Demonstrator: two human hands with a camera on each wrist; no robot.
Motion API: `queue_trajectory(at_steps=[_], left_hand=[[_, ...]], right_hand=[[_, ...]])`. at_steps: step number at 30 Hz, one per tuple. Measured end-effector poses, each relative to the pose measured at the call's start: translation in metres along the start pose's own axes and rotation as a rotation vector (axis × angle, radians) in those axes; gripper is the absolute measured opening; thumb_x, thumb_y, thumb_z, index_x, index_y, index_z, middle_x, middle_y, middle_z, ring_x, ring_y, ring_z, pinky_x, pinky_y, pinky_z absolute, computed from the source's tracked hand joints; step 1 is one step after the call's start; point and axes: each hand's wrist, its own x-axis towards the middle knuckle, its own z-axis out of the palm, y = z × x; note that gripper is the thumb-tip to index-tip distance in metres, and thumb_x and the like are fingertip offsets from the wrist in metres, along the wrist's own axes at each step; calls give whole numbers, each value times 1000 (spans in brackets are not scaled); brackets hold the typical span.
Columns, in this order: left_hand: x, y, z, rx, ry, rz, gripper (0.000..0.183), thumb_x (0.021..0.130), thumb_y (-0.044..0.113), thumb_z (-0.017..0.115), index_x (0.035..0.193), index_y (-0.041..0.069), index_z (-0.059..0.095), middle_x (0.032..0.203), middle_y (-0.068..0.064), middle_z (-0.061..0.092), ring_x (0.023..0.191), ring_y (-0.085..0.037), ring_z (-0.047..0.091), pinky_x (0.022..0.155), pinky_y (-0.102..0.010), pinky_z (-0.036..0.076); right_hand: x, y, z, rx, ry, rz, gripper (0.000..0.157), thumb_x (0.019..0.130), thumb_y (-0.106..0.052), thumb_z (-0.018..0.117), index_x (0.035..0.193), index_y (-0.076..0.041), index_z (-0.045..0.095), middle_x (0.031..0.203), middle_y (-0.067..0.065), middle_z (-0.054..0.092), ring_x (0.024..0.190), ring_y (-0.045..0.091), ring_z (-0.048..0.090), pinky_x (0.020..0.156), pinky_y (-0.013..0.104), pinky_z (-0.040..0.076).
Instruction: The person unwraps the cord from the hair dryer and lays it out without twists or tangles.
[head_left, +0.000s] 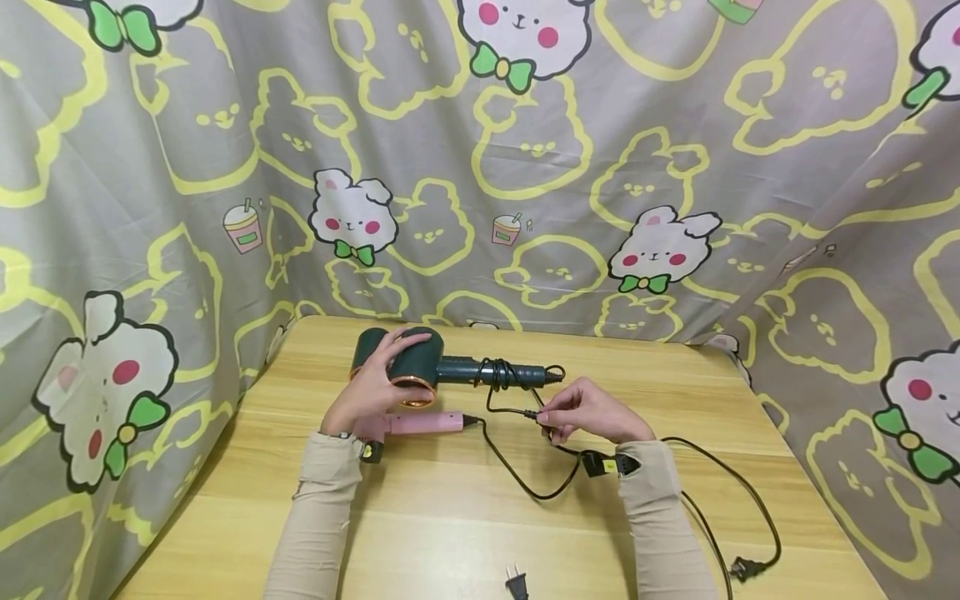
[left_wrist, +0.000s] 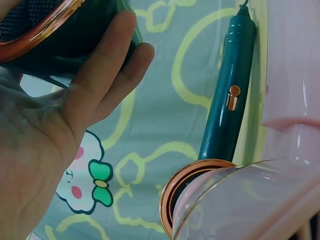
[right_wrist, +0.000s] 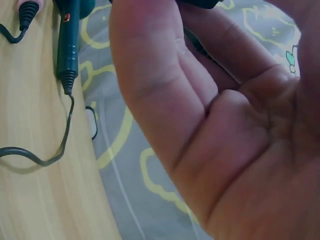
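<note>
My left hand [head_left: 375,387] grips the barrel of a dark green hair dryer [head_left: 416,354], fingers over its top and thumb at the copper-rimmed lower end. Its black cord [head_left: 504,374] is wound round the handle, which points right. In front of that handle, my right hand [head_left: 588,412] pinches a black stretch of the cord; the fingers partly hide it. A second green hair dryer [left_wrist: 227,95], its handle unwrapped, lies behind the held one. Below my left wrist is a pink hair dryer [head_left: 426,422], its handle pointing right. The left wrist view shows the held barrel [left_wrist: 75,55] close up.
A black cord [head_left: 536,497] loops from the pink handle towards my right wrist. One black plug [head_left: 517,581] lies at the front of the wooden table [head_left: 450,517], another plug [head_left: 748,569] at the right. A patterned grey curtain [head_left: 450,150] surrounds the table's back and sides.
</note>
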Motion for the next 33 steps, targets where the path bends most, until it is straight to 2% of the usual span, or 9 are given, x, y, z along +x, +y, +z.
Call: queue_trajectory(at_steps=[3, 7, 10, 15, 23, 29, 33], left_hand=[[0, 0, 0, -3, 2, 0, 94, 72, 34, 96, 152, 43, 48, 172, -7, 18, 149, -51, 31, 110, -73, 37], [0, 0, -1, -7, 0, -3, 94, 72, 34, 96, 152, 43, 47, 172, -5, 18, 149, -51, 30, 110, -73, 37], [1, 0, -1, -6, -1, -3, 93, 73, 34, 96, 152, 44, 47, 172, -4, 18, 148, -50, 31, 109, -73, 38], [2, -1, -1, -6, -7, -4, 92, 74, 33, 95, 152, 42, 47, 172, -5, 18, 148, -50, 32, 108, -73, 38], [0, -1, 0, -6, -7, -5, 93, 73, 33, 96, 152, 42, 48, 173, -5, 17, 149, -51, 30, 110, -72, 38], [0, 0, 0, -30, -21, -17, 93, 73, 33, 96, 152, 42, 48, 173, -5, 14, 151, -51, 28, 111, -72, 37], [0, 1, 1, -26, -26, -20, 92, 73, 34, 96, 151, 43, 48, 174, -6, 14, 151, -51, 25, 112, -72, 36]], right_hand=[[2, 4, -2, 5, -1, 8, 25, 98, -23, 73, 99, 0, 80, 90, 25, 77, 67, 18, 73, 73, 50, 63], [3, 10, -4, 14, 7, 22, 24, 98, -24, 73, 100, -1, 81, 88, 14, 78, 67, 12, 70, 71, 39, 63], [5, 14, -6, 24, 11, 24, 24, 98, -22, 72, 103, 0, 80, 91, 21, 77, 68, 12, 70, 70, 34, 63], [7, 19, -9, 30, 40, 59, 30, 98, -23, 72, 109, 4, 78, 101, 33, 74, 71, 16, 70, 72, 34, 62], [12, 32, -13, 22, 105, 114, 44, 99, -24, 71, 123, 13, 69, 107, 30, 73, 77, 18, 72, 81, 42, 63], [14, 39, -15, 63, 152, 133, 42, 99, -23, 71, 124, 11, 69, 110, 28, 73, 77, 15, 71, 81, 39, 63], [14, 40, -16, 116, 200, 139, 41, 98, -18, 72, 123, 14, 67, 108, 21, 76, 73, 11, 69, 78, 33, 62]])
